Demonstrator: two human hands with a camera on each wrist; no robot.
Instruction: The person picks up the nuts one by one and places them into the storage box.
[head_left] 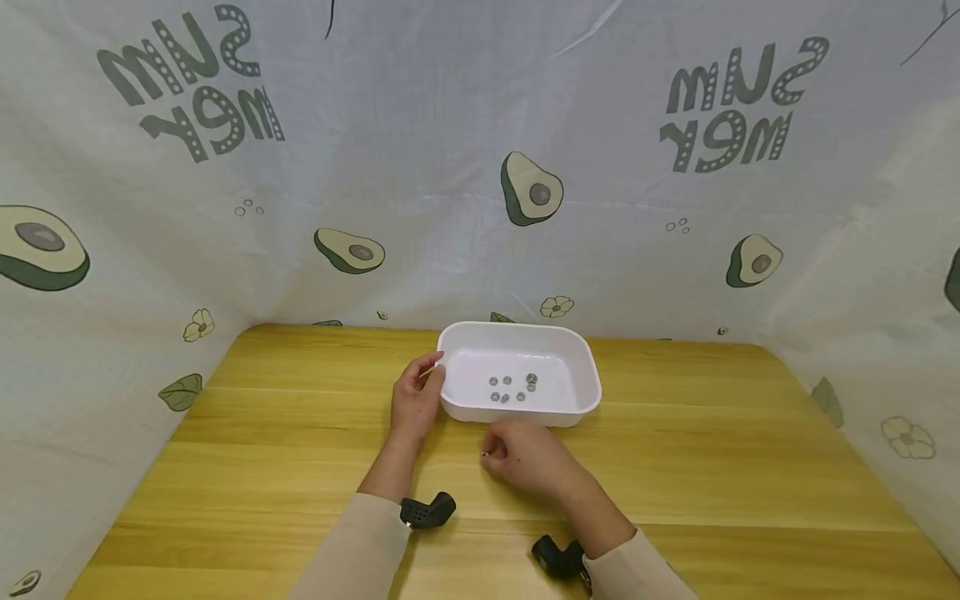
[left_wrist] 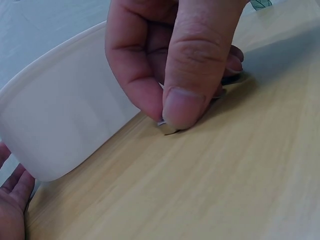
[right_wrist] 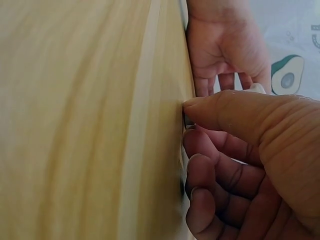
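Observation:
My right hand (head_left: pixel 528 458) is low over the wooden table, just in front of a white plastic tray (head_left: pixel 517 417). Its thumb and forefinger pinch a small metal nut (left_wrist: pixel 167 128) right at the tabletop; the other fingers curl under the palm. Several similar metal nuts (head_left: pixel 495 397) lie scattered on the tray's floor. My left hand (head_left: pixel 415 404) rests against the tray's left side, thumb and fingertips touching the outer wall near the rim. In the left wrist view its fingers (left_wrist: pixel 22 187) lie extended beside the tray's corner.
The wooden table (head_left: pixel 712 467) reaches back to a pale curtain (head_left: pixel 420 167) printed with avocados, leaves and letters. A black wrist camera (head_left: pixel 429 510) sits on the left wrist, and another black camera (head_left: pixel 557 557) on the right.

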